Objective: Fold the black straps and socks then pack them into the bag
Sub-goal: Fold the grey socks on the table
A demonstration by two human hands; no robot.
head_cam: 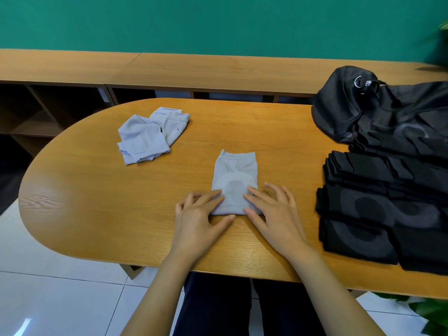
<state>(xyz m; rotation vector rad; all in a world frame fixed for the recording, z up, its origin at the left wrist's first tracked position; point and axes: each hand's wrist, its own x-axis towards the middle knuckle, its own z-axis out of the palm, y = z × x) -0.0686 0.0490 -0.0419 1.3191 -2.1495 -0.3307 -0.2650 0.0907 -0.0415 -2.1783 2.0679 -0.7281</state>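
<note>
A folded light grey sock [234, 175] lies flat in the middle of the wooden table [97, 202]. My left hand [202, 215] presses its near left corner, fingers spread. My right hand [271, 209] presses its near right corner the same way. A pile of more grey socks [150, 135] sits at the far left of the table. Folded black straps [378, 212] are stacked in rows along the right side. Behind them lies the black bag [358, 110], slumped, with a metal ring on top.
A long wooden shelf unit [169, 69] runs along the green wall behind the table. Green plant leaves [431, 309] show at the lower right. White tiled floor [48, 287] lies below the table's near edge.
</note>
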